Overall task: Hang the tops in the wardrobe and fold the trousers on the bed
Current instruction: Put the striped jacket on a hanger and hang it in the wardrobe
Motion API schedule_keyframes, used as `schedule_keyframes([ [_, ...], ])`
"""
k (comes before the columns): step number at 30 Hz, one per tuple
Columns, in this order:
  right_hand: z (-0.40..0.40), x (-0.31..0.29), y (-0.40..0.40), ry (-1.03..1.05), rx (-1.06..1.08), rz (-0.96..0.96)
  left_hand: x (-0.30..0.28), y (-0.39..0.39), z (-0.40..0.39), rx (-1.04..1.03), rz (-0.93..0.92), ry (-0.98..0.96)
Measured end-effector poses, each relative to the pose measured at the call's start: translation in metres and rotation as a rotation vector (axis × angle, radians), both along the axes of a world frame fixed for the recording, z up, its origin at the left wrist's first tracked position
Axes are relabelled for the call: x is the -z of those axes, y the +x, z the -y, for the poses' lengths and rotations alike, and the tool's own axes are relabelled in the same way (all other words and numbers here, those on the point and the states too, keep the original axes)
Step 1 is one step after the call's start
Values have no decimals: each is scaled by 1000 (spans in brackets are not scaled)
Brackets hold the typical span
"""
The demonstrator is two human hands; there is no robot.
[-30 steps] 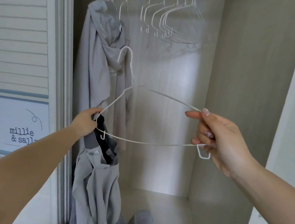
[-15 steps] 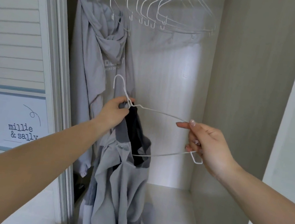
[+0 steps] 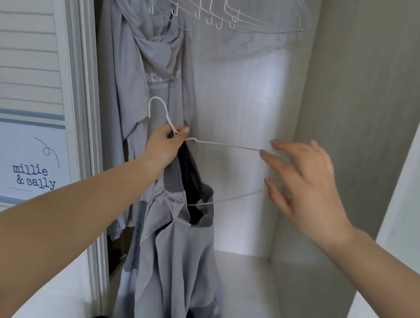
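My left hand [image 3: 164,144] grips the neck of a white wire hanger [image 3: 227,145] together with the collar of a grey jacket [image 3: 177,254], which droops from it inside the wardrobe. One shoulder of the jacket sits over the hanger's left end; the right end is bare. My right hand [image 3: 302,185] hovers at that bare end with fingers spread, blurred, just off the wire. A grey hooded top [image 3: 146,68] hangs at the wardrobe's left.
Several bare white hangers [image 3: 221,6] hang on the rail at the top. The wardrobe's right wall [image 3: 351,122] and pale floor [image 3: 246,293] bound the space. A slatted door with a "millie & sally" label [image 3: 34,176] stands at the left.
My right hand has let go of the hanger's right end and spread its fingers. My left hand has shifted from the hanger's corner to its neck, lifting the jacket higher.
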State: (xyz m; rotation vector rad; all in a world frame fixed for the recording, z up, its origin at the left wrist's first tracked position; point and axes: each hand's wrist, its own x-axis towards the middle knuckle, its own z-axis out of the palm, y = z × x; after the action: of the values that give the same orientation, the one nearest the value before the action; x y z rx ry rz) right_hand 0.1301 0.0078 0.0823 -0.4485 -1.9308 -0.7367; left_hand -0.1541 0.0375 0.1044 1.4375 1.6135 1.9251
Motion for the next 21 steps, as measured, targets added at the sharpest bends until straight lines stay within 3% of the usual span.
schedule_keyframes([
  [2,9,8,-10,96,-97,161,-2,-1,-2,-21,24,0],
  [3,15,17,-19,47,-138,235,-2,-1,-2,-25,26,1],
  [5,24,41,-42,-237,-125,377,-3,2,-2,-21,20,2],
  [8,14,71,-73,-693,75,616,-7,7,3,16,28,8],
  [11,-5,82,-91,-866,85,604,-10,9,11,55,30,19],
  [17,-25,86,-95,-829,208,727,-11,-6,27,100,-2,53],
  [21,-18,81,-93,-770,28,850,-4,-17,32,95,-31,39],
])
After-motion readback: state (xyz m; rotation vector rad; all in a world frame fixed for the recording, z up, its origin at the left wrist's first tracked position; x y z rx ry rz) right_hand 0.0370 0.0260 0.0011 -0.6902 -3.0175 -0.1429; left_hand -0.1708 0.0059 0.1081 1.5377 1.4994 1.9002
